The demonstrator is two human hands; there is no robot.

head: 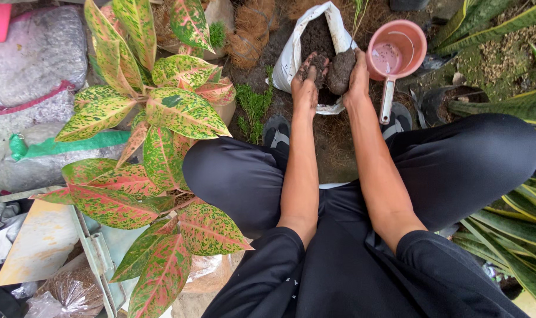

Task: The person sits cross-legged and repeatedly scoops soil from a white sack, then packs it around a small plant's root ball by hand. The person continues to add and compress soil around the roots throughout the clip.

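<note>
An open white sack (291,56) of dark soil lies on the ground in front of me, between my shoes. My left hand (307,79) reaches into its mouth, fingers curled and coated in soil, holding a small amount of it. My right hand (355,73) grips a large dark clump of soil (340,70) at the sack's opening. Both forearms stretch forward between my knees, which are in black trousers.
A pink plastic dipper (396,50) with a long handle rests to the right of the sack. A potted plant with red, yellow and green leaves (162,118) stands at my left. Grey sacks (35,53) lie far left. Long striped green leaves (515,106) fill the right side.
</note>
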